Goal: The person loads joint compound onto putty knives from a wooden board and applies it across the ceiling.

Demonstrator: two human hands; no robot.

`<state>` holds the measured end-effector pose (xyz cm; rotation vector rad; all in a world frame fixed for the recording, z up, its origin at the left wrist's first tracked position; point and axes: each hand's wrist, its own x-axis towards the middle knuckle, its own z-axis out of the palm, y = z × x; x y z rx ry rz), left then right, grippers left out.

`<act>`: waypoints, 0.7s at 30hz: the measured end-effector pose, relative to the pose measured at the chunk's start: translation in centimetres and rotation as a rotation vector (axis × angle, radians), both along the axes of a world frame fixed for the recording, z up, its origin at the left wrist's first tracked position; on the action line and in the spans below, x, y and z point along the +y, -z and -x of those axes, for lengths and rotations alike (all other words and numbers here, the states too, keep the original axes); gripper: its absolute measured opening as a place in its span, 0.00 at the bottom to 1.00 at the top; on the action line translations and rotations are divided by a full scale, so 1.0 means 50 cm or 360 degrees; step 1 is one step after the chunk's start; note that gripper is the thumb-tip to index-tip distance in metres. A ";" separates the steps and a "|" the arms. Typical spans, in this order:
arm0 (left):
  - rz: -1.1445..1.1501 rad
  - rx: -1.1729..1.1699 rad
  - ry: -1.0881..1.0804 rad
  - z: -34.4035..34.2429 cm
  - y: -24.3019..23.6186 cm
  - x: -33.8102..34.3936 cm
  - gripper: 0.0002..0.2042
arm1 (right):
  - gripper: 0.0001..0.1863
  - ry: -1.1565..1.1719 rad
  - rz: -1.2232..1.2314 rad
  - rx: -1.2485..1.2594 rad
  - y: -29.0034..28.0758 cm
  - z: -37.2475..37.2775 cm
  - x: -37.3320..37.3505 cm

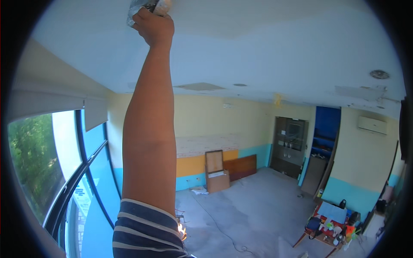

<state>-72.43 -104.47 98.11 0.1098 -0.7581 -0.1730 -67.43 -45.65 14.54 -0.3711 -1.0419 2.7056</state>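
My left arm stretches straight up to the white ceiling (258,43), its dark striped sleeve bunched above the elbow. At the top edge of the head view, my left hand (155,28) is closed around a greyish, clear-plastic-wrapped object (134,12) with dark and pale parts. The object is at or close against the ceiling; its upper part is cut off by the frame, so its exact kind does not show. My right hand is out of view.
Tall windows (97,172) with a roller blind (95,114) line the left. Boards (243,167) lean on the far wall. A cable (217,225) crosses the grey floor. A cluttered small table (309,232) stands at right. Behind my sleeve shows an orange glow (182,232).
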 end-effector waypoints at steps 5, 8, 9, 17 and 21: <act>0.0011 -0.0083 0.0115 0.176 -0.012 0.088 0.32 | 0.19 0.0213 0.0190 0.0027 0.017 -0.128 0.064; 0.0036 -0.0146 0.0168 0.258 -0.008 0.152 0.32 | 0.17 0.0351 0.0264 0.0045 0.031 -0.191 0.084; 0.0052 -0.0177 0.0170 0.280 -0.007 0.170 0.32 | 0.17 0.0391 0.0292 0.0057 0.037 -0.213 0.091; 0.0169 -0.0304 0.0271 0.406 0.014 0.283 0.31 | 0.13 0.0915 0.0693 -0.0058 0.001 -0.321 0.074; 0.0332 -0.0412 0.0379 0.431 0.054 0.344 0.25 | 0.17 0.0606 0.0110 0.0257 0.095 -0.366 0.129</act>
